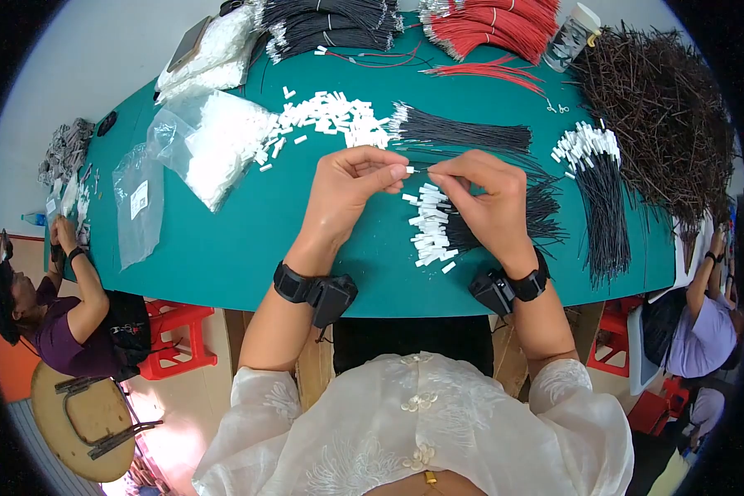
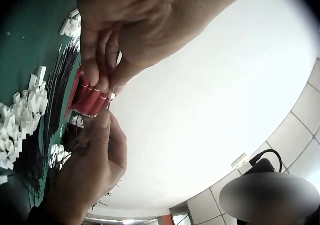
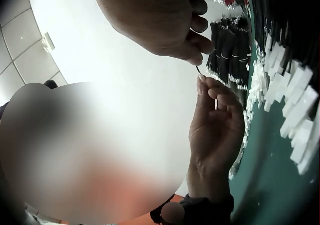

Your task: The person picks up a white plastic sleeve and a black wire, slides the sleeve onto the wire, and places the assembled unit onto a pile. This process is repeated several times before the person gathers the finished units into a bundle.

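Over the green table, my left hand [image 1: 339, 190] pinches a small white connector housing [image 1: 410, 169] between thumb and forefinger. Facing it, my right hand [image 1: 496, 198] pinches a thin black wire [image 1: 422, 169], its end right at the housing. The right wrist view shows the wire [image 3: 198, 69] bridging the two sets of fingertips. Below the hands lies a pile of black wires with white connectors [image 1: 431, 227] on their ends, partly hidden by my right hand. Just beyond are a bundle of black wires [image 1: 471, 132] and a heap of loose white connectors [image 1: 331, 113].
A clear bag of white connectors [image 1: 223, 149] lies left, beside a flat plastic bag [image 1: 138, 207]. Black wire bundles [image 1: 331, 25] and red wire bundles [image 1: 492, 25] line the back. Finished-looking wires [image 1: 603, 207] and a brown tangled heap [image 1: 657, 116] are right. Other people sit at both sides.
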Demonstrator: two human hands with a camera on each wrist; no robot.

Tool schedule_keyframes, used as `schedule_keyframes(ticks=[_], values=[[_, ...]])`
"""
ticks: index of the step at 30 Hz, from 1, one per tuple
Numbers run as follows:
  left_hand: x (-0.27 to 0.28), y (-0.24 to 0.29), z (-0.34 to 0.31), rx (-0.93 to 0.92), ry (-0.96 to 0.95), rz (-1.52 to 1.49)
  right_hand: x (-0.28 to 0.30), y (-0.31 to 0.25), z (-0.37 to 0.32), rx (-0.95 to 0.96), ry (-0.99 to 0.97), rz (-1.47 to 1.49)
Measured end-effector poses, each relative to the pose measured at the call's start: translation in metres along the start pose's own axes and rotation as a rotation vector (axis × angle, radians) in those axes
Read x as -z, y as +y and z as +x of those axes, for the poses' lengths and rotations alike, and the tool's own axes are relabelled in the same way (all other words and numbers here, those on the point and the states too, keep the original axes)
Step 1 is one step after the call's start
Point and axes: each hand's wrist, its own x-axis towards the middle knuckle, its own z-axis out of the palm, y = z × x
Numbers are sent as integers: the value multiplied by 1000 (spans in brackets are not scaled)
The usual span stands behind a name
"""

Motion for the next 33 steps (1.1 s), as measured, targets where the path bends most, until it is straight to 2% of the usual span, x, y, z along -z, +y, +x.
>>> schedule_keyframes(ticks=[1, 5, 22, 26, 29, 30, 33], values=[[0, 0, 0, -8, -1, 14, 0, -1, 0, -59, -16, 29], [1, -1, 0, -17, -28, 27, -3, -1, -2, -74, -31, 42], [2, -2, 0, 31, -49, 12, -9, 4, -1, -53, -25, 57], [4, 2, 6, -16, 19, 70, 6, 9, 7, 72, -64, -96], [26, 2, 12, -326, 285, 642, 26, 13, 8, 65, -240, -225], [28, 1, 12, -329, 296, 641, 27, 13, 9, 74, -247, -222], [34, -2, 12, -285, 226, 993, 27, 12, 9, -73, -396, -216]])
